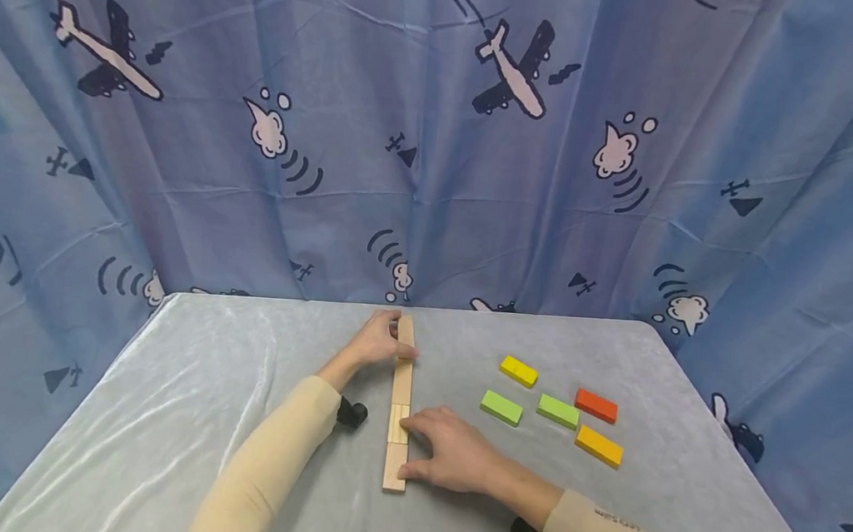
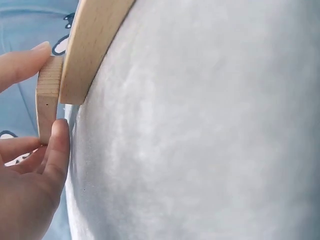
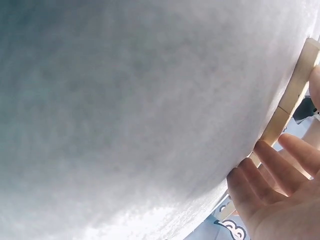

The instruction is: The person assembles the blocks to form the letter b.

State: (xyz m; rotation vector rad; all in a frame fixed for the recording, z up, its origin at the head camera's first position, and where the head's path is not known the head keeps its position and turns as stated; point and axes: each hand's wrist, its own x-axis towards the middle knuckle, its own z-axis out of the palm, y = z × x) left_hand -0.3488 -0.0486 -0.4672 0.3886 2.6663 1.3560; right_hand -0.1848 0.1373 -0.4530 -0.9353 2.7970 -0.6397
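Note:
A straight row of plain wooden blocks [image 1: 403, 381] runs away from the person down the middle of the table. At its far end my left hand [image 1: 381, 339] pinches a wooden block [image 2: 47, 97] between thumb and fingers. In the left wrist view that block stands beside the end of another plain block [image 2: 92, 45]. My right hand [image 1: 457, 450] touches the near part of the row from the right, thumb by the nearest block [image 1: 395, 468] and a fingertip on the block beyond it. The right wrist view shows its fingers [image 3: 270, 167] extended, tips against the row's side.
To the right lie a yellow block [image 1: 518, 371], two green blocks, one nearer the row [image 1: 501, 407], a red block [image 1: 596, 405] and an orange-yellow block [image 1: 599, 446]. A pale grey cloth [image 1: 231, 451] covers the table. Behind its far edge hangs a blue curtain [image 1: 347, 126] printed with planes.

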